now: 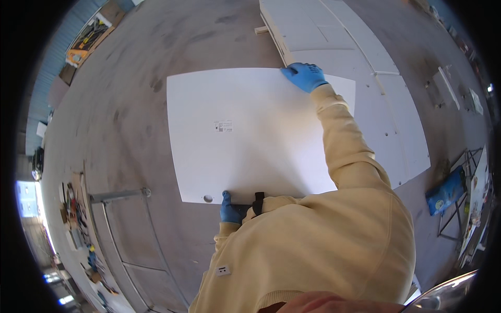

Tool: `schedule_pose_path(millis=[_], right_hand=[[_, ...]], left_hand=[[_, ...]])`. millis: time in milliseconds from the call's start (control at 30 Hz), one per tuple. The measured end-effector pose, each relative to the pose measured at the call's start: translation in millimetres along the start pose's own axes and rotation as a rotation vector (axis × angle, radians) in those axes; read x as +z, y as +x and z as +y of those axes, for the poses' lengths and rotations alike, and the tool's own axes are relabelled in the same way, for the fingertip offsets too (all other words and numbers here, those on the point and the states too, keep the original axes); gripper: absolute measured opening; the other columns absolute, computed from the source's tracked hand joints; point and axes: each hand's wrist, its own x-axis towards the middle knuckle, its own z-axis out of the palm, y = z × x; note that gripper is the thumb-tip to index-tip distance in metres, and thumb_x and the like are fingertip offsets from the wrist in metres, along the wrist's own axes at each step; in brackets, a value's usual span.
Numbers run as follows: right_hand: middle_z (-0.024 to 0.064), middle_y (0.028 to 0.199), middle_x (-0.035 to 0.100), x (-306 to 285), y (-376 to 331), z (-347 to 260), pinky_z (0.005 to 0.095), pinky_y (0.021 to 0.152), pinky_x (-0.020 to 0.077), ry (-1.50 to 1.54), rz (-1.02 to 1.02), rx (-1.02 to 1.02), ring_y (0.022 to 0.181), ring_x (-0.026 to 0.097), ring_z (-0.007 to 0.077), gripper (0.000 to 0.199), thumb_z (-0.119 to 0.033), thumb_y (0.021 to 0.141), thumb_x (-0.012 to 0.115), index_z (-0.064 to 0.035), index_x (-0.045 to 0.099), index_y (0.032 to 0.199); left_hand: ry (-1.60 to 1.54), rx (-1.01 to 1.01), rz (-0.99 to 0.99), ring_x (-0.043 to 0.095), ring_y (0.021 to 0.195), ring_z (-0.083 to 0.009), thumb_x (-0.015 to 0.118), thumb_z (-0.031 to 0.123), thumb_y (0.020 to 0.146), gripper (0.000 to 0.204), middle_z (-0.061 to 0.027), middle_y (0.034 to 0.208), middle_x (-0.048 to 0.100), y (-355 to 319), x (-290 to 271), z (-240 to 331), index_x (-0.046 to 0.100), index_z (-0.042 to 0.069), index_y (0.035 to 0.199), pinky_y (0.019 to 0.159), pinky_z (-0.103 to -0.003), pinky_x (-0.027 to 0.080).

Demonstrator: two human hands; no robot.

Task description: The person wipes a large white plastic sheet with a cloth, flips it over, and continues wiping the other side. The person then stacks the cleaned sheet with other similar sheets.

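Observation:
A large white rectangular panel (pixel 209 156) with a small printed label (pixel 224 126) and a round hole (pixel 208 199) by its near left corner spreads out in front of me. Its near edge is in my left hand (pixel 229 209), in a blue glove, with the thumb lying on the upper face and the other fingers mostly hidden. My right hand (pixel 307 76), also blue-gloved, reaches across and is closed on the far edge, right of the middle. What bears the panel from below is hidden.
Long white panels (pixel 389 109) are laid out at the right, partly under the held panel. A metal frame (pixel 122 195) stands at the left near a bench with tools (pixel 75 214). At the right, a blue bag (pixel 446 190) hangs by a metal stand.

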Motion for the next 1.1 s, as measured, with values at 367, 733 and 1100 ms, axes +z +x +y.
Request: schedule_pose_path(millis=[367, 733, 1100], right_hand=[[0.0099, 0.1, 0.077, 29, 148, 103, 0.0442, 0.092, 0.0535, -0.087, 0.135, 0.439, 0.097, 0.071, 0.0347, 0.042, -0.054, 0.094, 0.057, -0.0201, 0.079, 0.103], [0.0075, 0.1, 0.077, 79, 401, 135, 0.0426, 0.093, 0.0531, -0.085, 0.054, 0.579, 0.098, 0.071, 0.0342, 0.041, -0.054, 0.094, 0.056, -0.0203, 0.078, 0.103], [0.0089, 0.093, 0.077, 132, 578, 182, 0.0442, 0.086, 0.0561, -0.199, 0.236, 0.677, 0.091, 0.071, 0.0353, 0.039, -0.052, 0.093, 0.059, -0.02, 0.079, 0.103]], left_hand=[[0.297, -0.1, -0.078, 0.068, 0.108, -0.027, 0.065, 0.042, 0.1, 0.047, -0.0097, 0.119, 0.068, 250, 184, 204, 0.06, 0.007, 0.13, 0.091, -0.041, 0.059], [0.15, -0.236, -0.234, 0.061, 0.116, -0.0336, 0.059, 0.043, 0.102, 0.049, -0.0157, 0.127, 0.063, 422, 358, 338, 0.056, 0.003, 0.132, 0.098, -0.049, 0.055], [0.749, -0.299, -0.327, 0.061, 0.12, -0.031, 0.062, 0.046, 0.1, 0.05, -0.0133, 0.13, 0.064, 647, 533, 482, 0.058, 0.009, 0.132, 0.099, -0.048, 0.056]])
